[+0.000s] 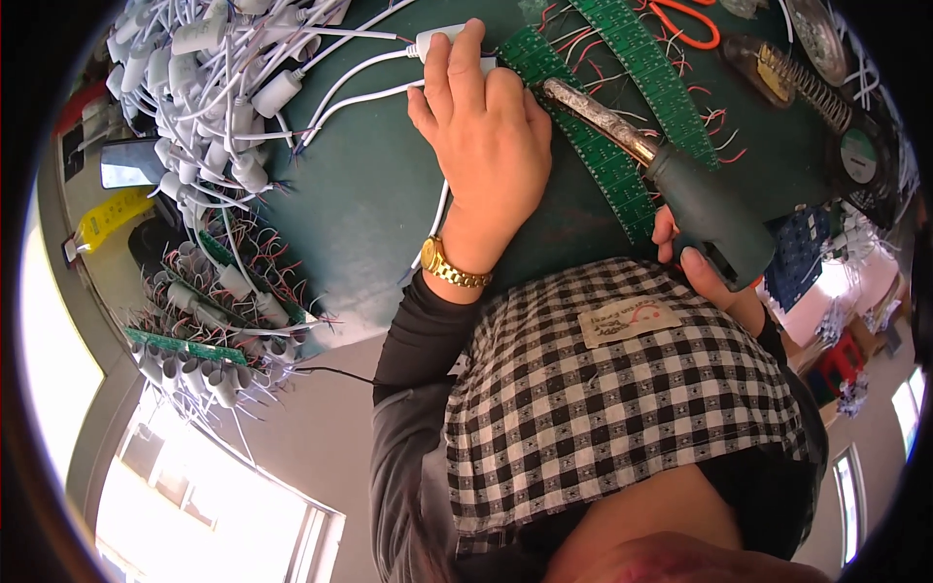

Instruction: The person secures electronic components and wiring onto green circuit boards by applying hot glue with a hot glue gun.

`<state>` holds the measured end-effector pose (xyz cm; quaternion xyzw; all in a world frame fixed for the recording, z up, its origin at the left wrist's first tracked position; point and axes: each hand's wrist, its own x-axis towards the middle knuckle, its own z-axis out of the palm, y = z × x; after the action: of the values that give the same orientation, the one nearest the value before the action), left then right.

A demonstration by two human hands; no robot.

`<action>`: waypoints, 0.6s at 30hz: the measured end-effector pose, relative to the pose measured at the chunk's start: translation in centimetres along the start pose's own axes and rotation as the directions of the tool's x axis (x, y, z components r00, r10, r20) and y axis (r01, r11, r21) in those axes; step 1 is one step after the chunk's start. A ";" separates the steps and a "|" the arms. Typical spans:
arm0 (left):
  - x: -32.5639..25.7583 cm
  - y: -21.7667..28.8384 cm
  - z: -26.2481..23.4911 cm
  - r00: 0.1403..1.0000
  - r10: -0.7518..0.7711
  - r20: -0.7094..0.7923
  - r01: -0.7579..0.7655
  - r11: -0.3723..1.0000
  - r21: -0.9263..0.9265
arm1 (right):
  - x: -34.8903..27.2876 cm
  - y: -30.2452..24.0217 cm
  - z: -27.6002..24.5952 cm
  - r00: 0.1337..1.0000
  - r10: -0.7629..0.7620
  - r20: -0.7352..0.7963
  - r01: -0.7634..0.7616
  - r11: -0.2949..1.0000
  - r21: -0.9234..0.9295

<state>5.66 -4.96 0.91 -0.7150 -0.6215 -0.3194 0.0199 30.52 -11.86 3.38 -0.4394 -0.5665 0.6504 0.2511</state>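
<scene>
At about one o'clock from the middle of the view, a green circuit-board strip [593, 146] lies slantwise on the dark green work mat [389, 194], and a soldering iron [671, 175] rests across it with its crusted tip pointing toward eleven o'clock. The right hand [705, 272] is clenched round the iron's dark handle at four o'clock of the strip, mostly hidden behind it (only a thumb and a fingertip show). The left hand [486, 136] presses down at nine o'clock of the strip, its fingers curled over a small white connector block [437, 41] and its white cables [360, 83], seemingly pinning them steady where board and tip meet. A gold wristwatch [452, 264] sits on that wrist. Further out, at nine to ten o'clock, a heap of white cable assemblies [209, 107] with red wire ends piles up. Orange-handled scissors [685, 21] lie at twelve o'clock, and a coiled iron stand [807, 83] at two o'clock. A black-and-white checked apron [622, 408] fills six o'clock.
</scene>
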 end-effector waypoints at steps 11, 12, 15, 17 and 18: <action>0.1 0.2 -0.5 0.999 -0.045 0.013 0.045 0.998 0.038 | 0.7 -3.1 0.1 0.996 -0.083 -0.021 0.085 0.989 0.124; 0.1 0.1 -0.5 0.999 -0.034 -0.001 0.034 0.999 0.027 | 0.6 -3.1 0.1 0.996 -0.091 -0.016 0.092 0.988 0.122; 0.0 0.2 -0.2 0.999 -0.041 0.014 0.041 0.999 0.009 | 0.3 -3.3 0.3 0.999 -0.029 -0.025 0.033 0.983 0.179; 0.1 0.3 -0.3 0.999 -0.038 0.012 0.038 0.999 0.016 | 0.4 -3.3 0.3 0.999 -0.028 -0.027 0.032 0.983 0.183; 0.1 0.3 -0.3 0.999 -0.037 0.012 0.036 0.999 0.018 | 0.3 -3.3 0.2 0.999 -0.021 -0.031 0.027 0.982 0.185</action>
<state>5.79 -5.05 1.32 -0.7054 -0.6374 -0.3097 0.0164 29.59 -10.94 6.42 -0.4167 -0.5051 0.6907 0.3070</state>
